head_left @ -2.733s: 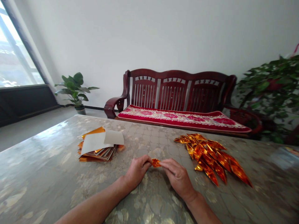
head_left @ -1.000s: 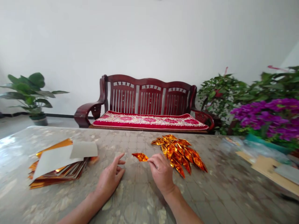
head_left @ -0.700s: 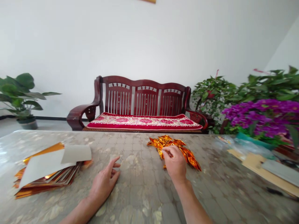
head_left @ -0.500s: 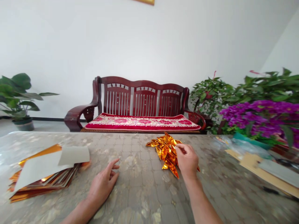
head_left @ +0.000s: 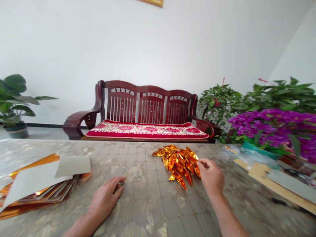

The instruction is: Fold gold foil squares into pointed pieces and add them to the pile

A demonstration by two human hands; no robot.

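Observation:
A heap of folded gold foil paper pieces [head_left: 176, 163], pointed and shiny, lies on the table right of centre. At the heap's right edge, my right hand [head_left: 212, 176] pinches the tip of one folded piece between thumb and fingers. My left hand [head_left: 106, 194] rests on the table left of the heap, holding nothing, its fingers loosely bent and the thumb apart. Beyond it, at the far left, sits a stack of gold foil paper sheets [head_left: 37, 194]. Pale sheets [head_left: 72, 165] lie on top of that stack, white side up.
The table [head_left: 143, 204] has a patterned, glossy cover. Cardboard [head_left: 259, 172], clear plastic [head_left: 256, 153] and a black-handled item [head_left: 281, 201] lie at the right, near purple flowers [head_left: 274, 126]. Behind stands a wooden bench [head_left: 150, 98] with a red seat mat.
My right hand has moved right and slightly down, and pieces on the heap's right side fan out more. The view has shifted a little; my left hand stays at the same spot.

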